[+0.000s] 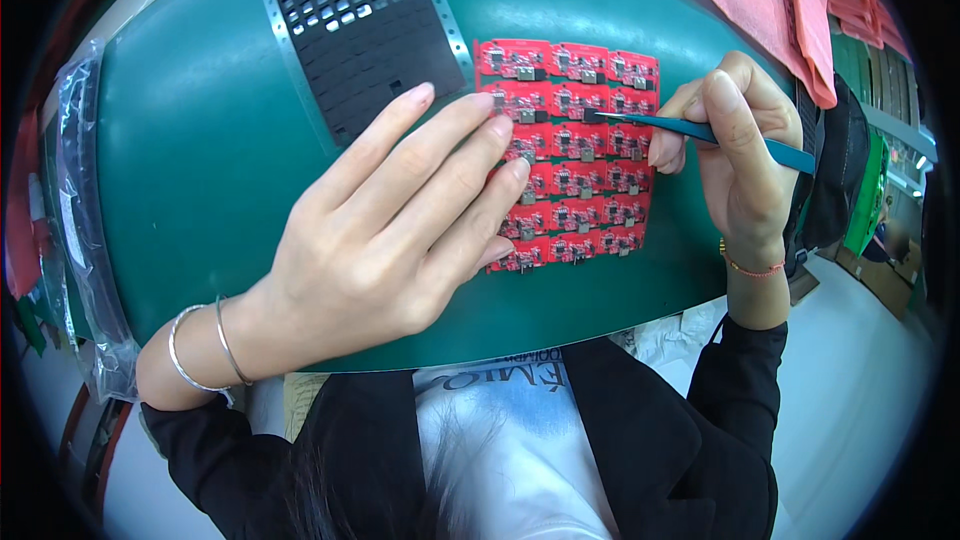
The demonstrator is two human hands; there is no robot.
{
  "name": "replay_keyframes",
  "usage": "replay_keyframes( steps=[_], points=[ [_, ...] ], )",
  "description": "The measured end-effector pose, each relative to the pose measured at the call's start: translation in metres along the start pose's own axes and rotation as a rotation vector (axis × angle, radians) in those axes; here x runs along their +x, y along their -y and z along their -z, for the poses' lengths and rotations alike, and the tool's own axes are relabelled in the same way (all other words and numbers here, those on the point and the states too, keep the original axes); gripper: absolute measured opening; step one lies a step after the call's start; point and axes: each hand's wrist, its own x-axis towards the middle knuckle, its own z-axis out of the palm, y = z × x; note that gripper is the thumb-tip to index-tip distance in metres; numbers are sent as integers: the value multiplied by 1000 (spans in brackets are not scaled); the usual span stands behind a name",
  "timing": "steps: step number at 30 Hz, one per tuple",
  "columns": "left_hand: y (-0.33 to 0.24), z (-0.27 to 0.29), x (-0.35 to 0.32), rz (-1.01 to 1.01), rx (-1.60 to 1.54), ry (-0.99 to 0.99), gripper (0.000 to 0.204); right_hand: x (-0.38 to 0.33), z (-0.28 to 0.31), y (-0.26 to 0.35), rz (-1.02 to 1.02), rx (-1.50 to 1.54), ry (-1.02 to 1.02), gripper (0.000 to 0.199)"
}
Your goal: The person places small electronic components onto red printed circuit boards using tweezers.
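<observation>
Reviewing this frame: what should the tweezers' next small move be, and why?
Probably a gentle press of the teal tweezers' tips against the black component in the second row from the top. The right hand already has the tips there, though contact is unclear, and the left hand lies over the left edge of the red circuit-board panel, seemingly steadying it.

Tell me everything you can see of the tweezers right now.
The tweezers are slim and smooth, teal-blue along the body, with a pale, metal-looking point. The right hand grips them around the middle, between thumb and fingers, hiding part of them; the blunt back end sticks out to the right. They slant gently, point to the left, over the red circuit boards, at a dark block in the second row from the top, middle column. Whether the point touches it, I cannot tell.
</observation>
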Motion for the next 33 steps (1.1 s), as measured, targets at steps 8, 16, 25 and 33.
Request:
replay_keyframes(
  steps=[8, 16, 25, 33],
  points=[
    [-19, -17, -2, 69, 26, -72, 51, -15, -6, -10, -54, -125, 43, 21],
    [-18, -20, -2, 59, -13, -85, 51, -21, -15, -12, -46, -145, -7, 18],
    [-18, -21, 0, 48, -13, -103, 50, -22, -16, -10, -80, -145, -27, 16],
    [-18, -22, -1, 48, 24, -99, 49, -21, -20, -10, -58, -159, -36, 16]
  ],
)
